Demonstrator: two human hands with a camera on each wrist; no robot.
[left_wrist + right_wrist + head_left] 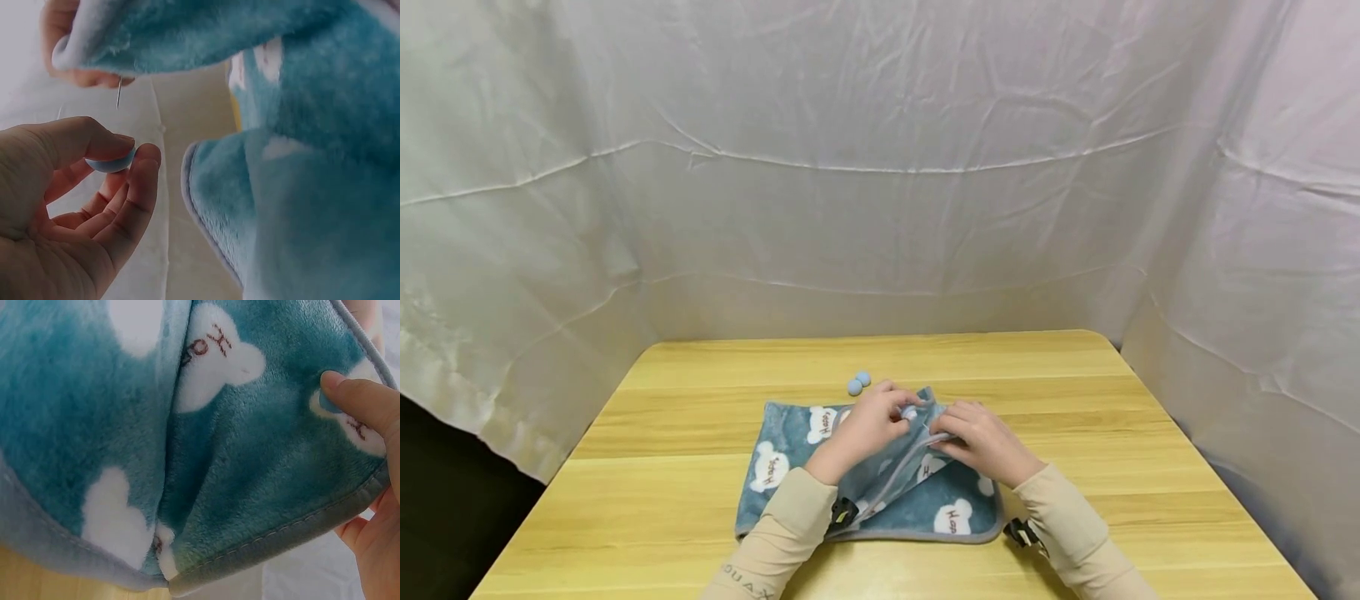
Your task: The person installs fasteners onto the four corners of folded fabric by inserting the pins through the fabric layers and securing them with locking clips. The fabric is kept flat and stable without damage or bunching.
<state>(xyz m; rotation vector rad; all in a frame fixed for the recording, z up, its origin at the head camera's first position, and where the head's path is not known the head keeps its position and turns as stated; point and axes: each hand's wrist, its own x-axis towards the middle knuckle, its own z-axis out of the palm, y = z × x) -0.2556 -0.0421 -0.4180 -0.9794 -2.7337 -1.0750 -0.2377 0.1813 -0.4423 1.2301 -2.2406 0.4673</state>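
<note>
A teal fleece blanket (pixel 955 492) with white bear-head prints and grey edging lies folded on the table, partly lifted. My left hand (pixel 868 425) pinches a light blue domed cap (pixel 112 165) between thumb and fingertip, apart from the cloth. My right hand (pixel 981 437) grips the raised blanket edge, thumb on the fleece, other fingers behind it. Just under that thumb shows a bit of light blue (pixel 326 403), mostly hidden. In the left wrist view a thin metal pin (pixel 119 94) sticks out below the held cloth, above the cap and not touching it.
Two light blue round pieces (pixel 854 387) lie side by side on the wooden table (pixel 700 375) beyond the blanket. Pale curtains (pixel 880 225) hang behind the table and at both sides. Each wrist carries a small black camera (pixel 842 512).
</note>
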